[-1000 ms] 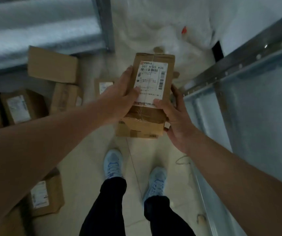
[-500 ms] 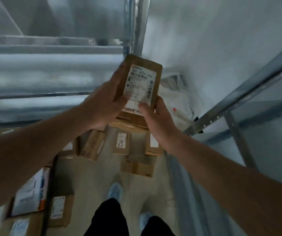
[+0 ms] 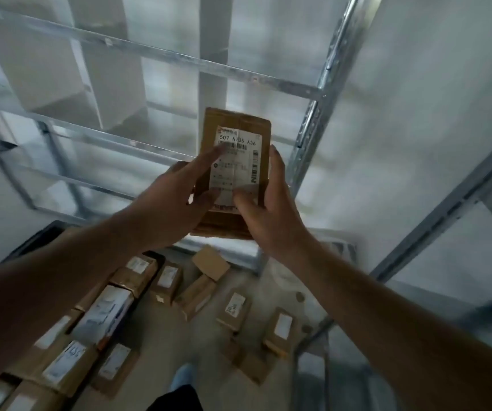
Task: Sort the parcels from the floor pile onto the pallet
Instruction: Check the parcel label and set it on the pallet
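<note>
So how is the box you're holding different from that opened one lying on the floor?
The held box is up in the air, gripped by the left hand and right hand; the opened box rests on the floor among other parcels. The held box is closed and taped; the opened box has a flap lifted. The held box shows a white label; no label shows on the opened box. Both are brown cardboard.

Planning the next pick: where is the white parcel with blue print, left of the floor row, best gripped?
Judging by its pose, take the white parcel across its two long side edges, coming from above. It lies flat, label face up, with brown boxes crowding its ends, so the ends look harder to reach.
</note>
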Available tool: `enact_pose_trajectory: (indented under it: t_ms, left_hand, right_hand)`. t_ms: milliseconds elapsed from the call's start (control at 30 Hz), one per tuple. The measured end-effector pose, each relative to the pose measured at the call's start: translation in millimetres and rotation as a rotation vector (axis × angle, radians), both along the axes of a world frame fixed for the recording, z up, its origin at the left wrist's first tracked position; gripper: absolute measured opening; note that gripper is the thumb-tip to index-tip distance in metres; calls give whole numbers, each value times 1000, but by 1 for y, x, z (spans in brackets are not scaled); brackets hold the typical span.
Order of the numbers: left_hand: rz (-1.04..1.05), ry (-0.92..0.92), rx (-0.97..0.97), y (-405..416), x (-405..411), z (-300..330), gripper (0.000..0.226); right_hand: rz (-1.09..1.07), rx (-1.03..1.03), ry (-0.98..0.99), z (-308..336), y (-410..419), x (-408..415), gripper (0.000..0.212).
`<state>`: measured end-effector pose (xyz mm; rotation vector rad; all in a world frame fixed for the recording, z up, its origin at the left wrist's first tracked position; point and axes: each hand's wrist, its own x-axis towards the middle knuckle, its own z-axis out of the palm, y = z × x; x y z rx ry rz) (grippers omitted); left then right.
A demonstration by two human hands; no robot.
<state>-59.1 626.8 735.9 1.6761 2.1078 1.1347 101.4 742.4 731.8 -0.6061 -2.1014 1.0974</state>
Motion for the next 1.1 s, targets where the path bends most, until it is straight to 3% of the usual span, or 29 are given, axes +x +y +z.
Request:
enact_pose_trajectory:
  t_ms: [333, 733, 1100]
  left_hand:
    - [247, 1, 62, -204, -4, 50, 77]
    - [468, -42, -99, -474, -40, 31, 83]
    - [694, -108, -141, -588, -53, 24, 82]
  right_hand:
    - [332, 28, -77, 51, -160, -29, 96]
    - [566, -33, -105, 23, -404, -110, 105]
    - [808, -20, -181, 11, -493, -168, 107]
